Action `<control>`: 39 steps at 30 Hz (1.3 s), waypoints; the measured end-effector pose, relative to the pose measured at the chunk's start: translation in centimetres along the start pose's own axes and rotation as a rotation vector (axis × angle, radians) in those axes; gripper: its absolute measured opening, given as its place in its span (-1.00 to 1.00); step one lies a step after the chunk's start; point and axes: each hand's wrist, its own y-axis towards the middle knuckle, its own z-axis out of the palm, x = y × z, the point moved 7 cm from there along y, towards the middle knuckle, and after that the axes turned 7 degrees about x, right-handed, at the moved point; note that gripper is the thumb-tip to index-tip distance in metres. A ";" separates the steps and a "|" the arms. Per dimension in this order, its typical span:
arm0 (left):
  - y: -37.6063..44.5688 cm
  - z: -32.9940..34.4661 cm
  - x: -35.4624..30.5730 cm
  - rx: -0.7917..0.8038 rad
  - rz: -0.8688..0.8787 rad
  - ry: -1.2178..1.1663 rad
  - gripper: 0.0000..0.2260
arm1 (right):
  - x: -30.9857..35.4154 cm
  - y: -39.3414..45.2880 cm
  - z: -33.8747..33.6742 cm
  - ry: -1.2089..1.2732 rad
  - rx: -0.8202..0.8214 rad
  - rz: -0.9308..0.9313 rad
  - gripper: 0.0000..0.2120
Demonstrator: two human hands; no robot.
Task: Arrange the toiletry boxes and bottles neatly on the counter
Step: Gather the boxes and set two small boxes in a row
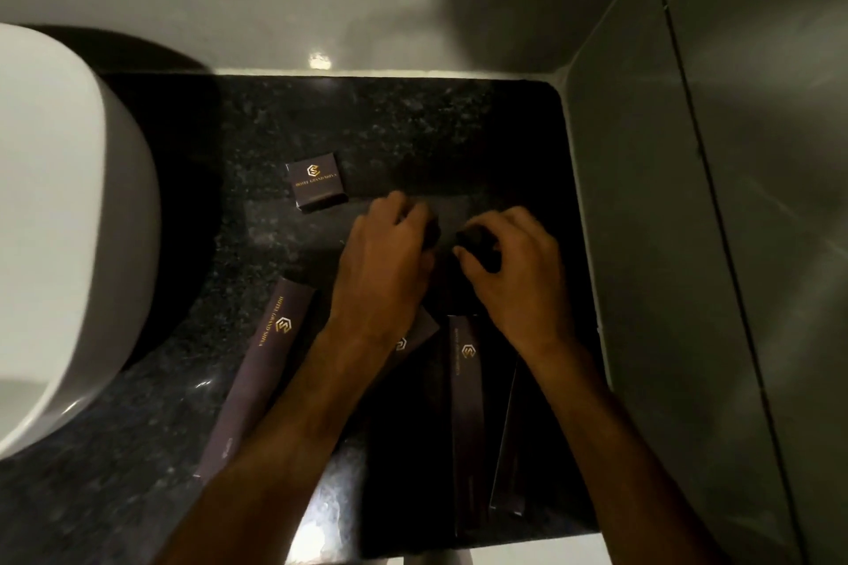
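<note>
On the black granite counter [390,128] lies a small square dark box [316,186] with a gold logo, left of my hands. My left hand [385,262] is curled around a small dark bottle [431,229], mostly hidden by the fingers. My right hand [514,271] grips a second small dark bottle [477,243] by its top. A long dark box [261,372] lies slanted at the lower left. Another long box [465,408] lies lengthwise under my right forearm, with a third long box [507,454] beside it. A further box [413,339] peeks out under my left wrist.
A white washbasin [59,220] stands on the counter at the left. Grey tiled walls [688,197] close the counter at the back and right. The counter's front edge [459,555] runs along the bottom of the view.
</note>
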 end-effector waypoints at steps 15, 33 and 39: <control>-3.8 -7.8 6.7 -0.338 -0.033 -0.018 -0.60 | 7.3 -2.3 -4.1 -0.062 0.046 -0.331 -0.41; -2.1 -5.6 13.5 0.033 -0.060 0.035 -0.36 | 10.6 3.3 4.4 -0.513 0.293 -0.414 -0.42; -2.2 -5.3 13.2 0.083 -0.070 0.026 -0.30 | 10.0 3.6 3.7 -0.470 0.191 -0.366 -0.41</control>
